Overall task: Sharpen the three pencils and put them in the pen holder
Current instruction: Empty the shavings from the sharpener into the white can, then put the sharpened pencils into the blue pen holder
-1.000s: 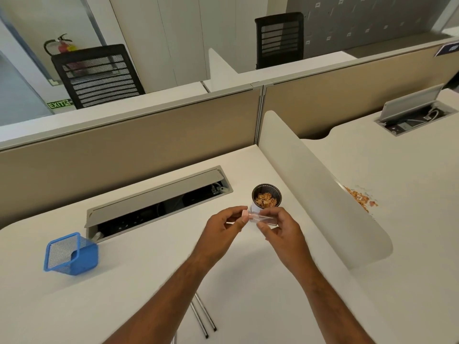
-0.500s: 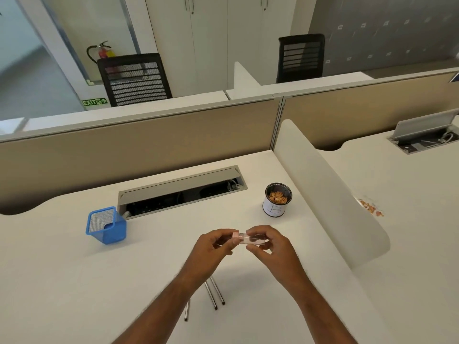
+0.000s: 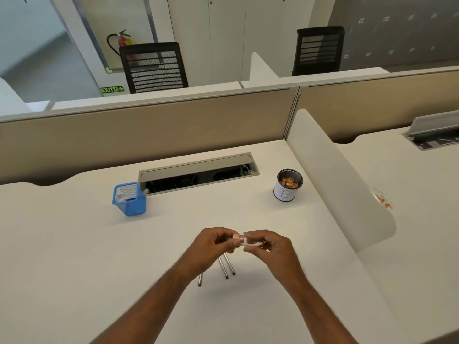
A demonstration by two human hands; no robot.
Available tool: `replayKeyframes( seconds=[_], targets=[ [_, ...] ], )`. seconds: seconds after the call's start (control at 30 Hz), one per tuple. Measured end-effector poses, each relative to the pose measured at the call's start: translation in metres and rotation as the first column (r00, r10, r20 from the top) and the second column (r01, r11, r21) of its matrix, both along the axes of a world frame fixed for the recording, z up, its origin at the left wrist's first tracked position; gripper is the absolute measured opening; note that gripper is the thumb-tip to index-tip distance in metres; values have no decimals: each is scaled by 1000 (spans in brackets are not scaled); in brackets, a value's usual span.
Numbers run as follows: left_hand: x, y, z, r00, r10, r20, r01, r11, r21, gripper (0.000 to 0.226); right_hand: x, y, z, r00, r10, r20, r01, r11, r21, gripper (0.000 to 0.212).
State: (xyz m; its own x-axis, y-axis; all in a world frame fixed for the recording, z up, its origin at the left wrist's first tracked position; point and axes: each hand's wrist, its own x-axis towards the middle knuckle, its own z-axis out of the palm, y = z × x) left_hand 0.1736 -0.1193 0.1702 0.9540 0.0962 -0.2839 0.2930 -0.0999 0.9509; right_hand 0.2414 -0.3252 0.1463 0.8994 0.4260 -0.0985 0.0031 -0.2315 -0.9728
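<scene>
My left hand (image 3: 214,244) and right hand (image 3: 269,247) both pinch the small clear sharpener (image 3: 244,241) above the counter (image 3: 74,256). Three pencils (image 3: 224,266) lie beneath them.

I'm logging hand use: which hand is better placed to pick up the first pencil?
Probably the left hand: the three pencils lie on the desk right beneath it, partly hidden by its wrist. The right hand grips most of the clear sharpener and could keep it.

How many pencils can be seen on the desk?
3, all lying on the desk below the hands: one left, two side by side right. Hands hide their upper ends.
</scene>
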Motion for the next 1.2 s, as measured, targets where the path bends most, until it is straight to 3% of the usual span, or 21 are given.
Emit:
replayKeyframes(
  seconds=[0.1, 0.23, 0.33, 0.43, 0.5, 0.6, 0.87, 1.2],
  targets=[
    [-10, 5, -6, 1000, -14, -1, 14, 999, 31, 10, -8, 3, -4, 996, 14, -83, -11, 999, 40, 32],
    [-21, 2, -20, 1000, 25, -7, -24, 998, 58, 15, -17, 4, -10, 995, 77, -68, -77, 997, 8, 26],
    [-25, -1, -34, 998, 62, -22, -59, 994, 87, 17, -23, 3, -18, 989, 144, 46, -132, 971, -201, 21],
    [-29, -2, -45, 997, 63, -52, -55, 988, 143, 16, -30, 4, -31, 959, 219, 182, -111, 877, -467, 27],
    [-31, -2, -51, 995, 73, -67, -62, 987, 146, 16, -32, 4, -44, 941, 222, 255, -56, 846, -530, 28],
    [-36, 5, -62, 982, 154, -107, -133, 975, 179, 15, -31, 4, -63, 938, 184, 295, 6, 839, -544, 23],
    [-56, 31, -87, 899, 402, -174, -285, 838, 466, 8, -11, -4, -92, 983, 47, 179, 71, 799, -598, 25],
    [-53, 42, -109, 901, 343, -264, -134, 801, 583, 21, 13, 0, -98, 984, 54, 171, 83, 708, -701, 35]
  ],
)
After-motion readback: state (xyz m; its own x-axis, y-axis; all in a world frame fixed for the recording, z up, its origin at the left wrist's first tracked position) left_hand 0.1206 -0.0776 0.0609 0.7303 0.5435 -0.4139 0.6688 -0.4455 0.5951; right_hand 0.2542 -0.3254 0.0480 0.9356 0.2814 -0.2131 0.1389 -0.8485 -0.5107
